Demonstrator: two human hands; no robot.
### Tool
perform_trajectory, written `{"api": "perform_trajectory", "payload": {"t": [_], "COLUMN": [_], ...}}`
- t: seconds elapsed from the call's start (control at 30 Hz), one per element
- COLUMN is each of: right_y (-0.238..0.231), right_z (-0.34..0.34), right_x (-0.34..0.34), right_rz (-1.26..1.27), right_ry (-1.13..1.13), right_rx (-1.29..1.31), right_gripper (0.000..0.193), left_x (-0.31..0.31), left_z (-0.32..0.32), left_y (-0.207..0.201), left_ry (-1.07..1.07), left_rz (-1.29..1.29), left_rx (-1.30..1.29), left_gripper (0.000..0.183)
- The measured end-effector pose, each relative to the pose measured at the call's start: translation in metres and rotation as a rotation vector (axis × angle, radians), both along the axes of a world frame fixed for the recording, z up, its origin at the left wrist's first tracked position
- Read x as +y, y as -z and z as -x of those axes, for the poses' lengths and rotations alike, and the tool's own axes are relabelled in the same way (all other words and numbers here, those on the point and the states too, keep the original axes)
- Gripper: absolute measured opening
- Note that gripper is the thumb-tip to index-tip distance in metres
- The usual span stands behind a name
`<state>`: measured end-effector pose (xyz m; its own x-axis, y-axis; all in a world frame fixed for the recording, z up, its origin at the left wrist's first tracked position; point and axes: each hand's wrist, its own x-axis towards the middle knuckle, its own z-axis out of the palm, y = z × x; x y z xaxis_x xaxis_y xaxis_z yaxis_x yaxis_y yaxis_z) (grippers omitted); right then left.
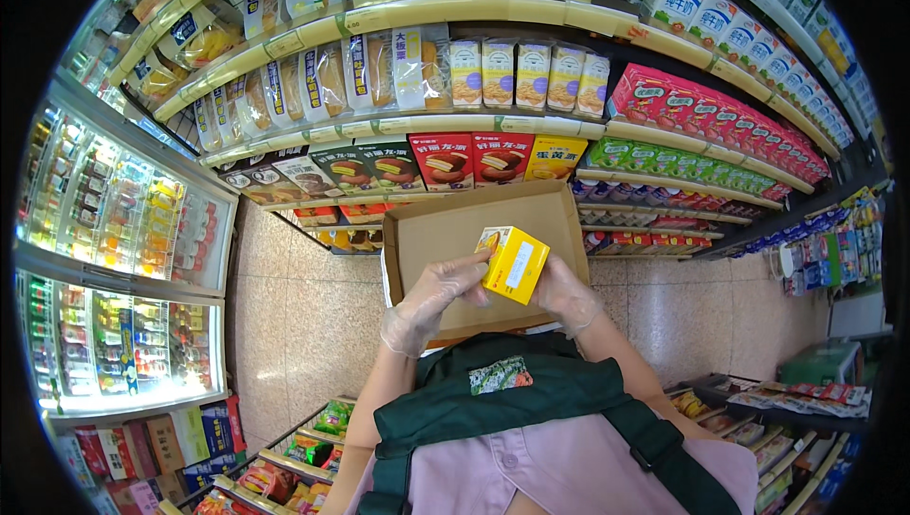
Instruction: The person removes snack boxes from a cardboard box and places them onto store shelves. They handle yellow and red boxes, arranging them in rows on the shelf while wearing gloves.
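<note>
Pick-up appar. done, set-down prob. pending: L hand (443, 286) & R hand (566, 297), gloved, part-closed, grip yellow snack carton (517, 266) over open cardboard tray (427, 231).

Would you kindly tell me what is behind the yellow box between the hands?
Behind the yellow box is an open cardboard tray, its brown bottom showing. The part directly behind the box, left hand and right hand is covered and cannot be seen.
</note>
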<state>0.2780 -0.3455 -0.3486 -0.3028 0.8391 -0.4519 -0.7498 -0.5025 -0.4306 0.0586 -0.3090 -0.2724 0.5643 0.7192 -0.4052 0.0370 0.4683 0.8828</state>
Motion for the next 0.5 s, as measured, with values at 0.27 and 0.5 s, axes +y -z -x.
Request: {"api": "perform_trajectory", "payload": {"t": [0.27, 0.5], "right_y": [0.003, 0.031], "right_z": [0.004, -0.004], "right_x": [0.0, -0.005], "right_rz": [-0.02, 0.099], "right_ry": [-0.053, -0.149], "right_rx": [-0.009, -0.2], "right_gripper": [0.055, 0.055], "left_x": [0.002, 0.004], "left_z": [-0.002, -0.005], "left_y": [-0.004, -0.005], "left_ry": [-0.049, -0.087], "left_rz": [0.012, 0.004], "left_rx": [-0.002, 0.029], "left_gripper": [0.047, 0.048]}}
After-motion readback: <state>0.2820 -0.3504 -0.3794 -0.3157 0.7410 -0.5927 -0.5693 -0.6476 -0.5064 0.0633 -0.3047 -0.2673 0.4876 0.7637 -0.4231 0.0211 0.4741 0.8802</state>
